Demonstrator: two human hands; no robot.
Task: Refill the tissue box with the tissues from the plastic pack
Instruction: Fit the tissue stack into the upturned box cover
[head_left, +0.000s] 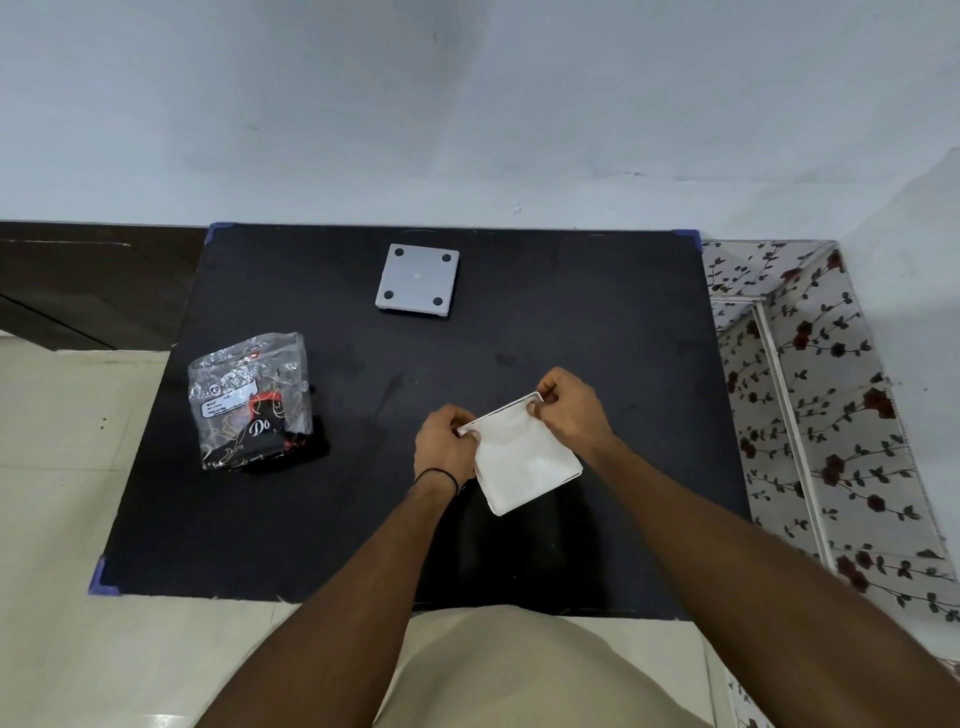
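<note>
Grip: left hand (444, 441) and right hand (569, 402) each pinch a far corner of the tissue box (524, 457), packed white and raised above the bench (597, 322). Left of the box lies the plastic pack (249, 402), apparently emptied; beyond it, the box's base plate (418, 280). Fingertips and box walls are hidden.

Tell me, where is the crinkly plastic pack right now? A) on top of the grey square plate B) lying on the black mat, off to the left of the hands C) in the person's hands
B: the plastic pack lies on the black mat, apart from both hands, which hold the white tissue box instead.
</note>
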